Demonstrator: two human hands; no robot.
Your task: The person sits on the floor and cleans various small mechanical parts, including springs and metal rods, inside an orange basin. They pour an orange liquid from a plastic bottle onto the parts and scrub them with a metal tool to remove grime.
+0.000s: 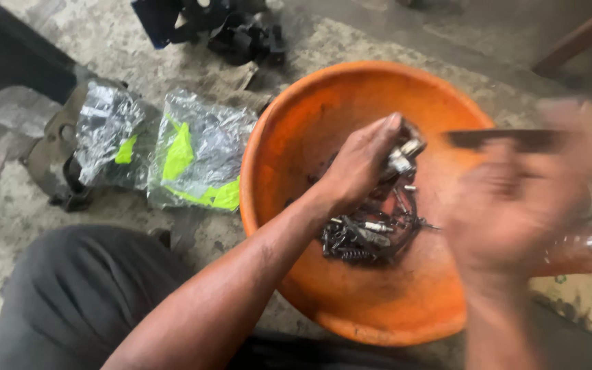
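Left hand point(361, 164) was seen inside the orange basin point(289, 137), fingers curled shut round a small metal part point(402, 156), held above the pile of bolts and springs point(371, 229) lying in the basin's bottom. Right hand point(515, 205) was blurred over the basin's right rim; a dark flat tool point(501, 139) appeared gripped in it, though finger position could not be told. Two clear bags with yellow-green pieces point(186, 154) were noted left of the basin, on the ground. A bottle point(584, 250) lay at right.

Soft, even daylight; faint shadows. Glare on plastic bags point(166, 147). Right hand point(515, 205) heavily motion-blurred; left hand point(361, 164) fairly sharp. Top corners dim, slightly soft.
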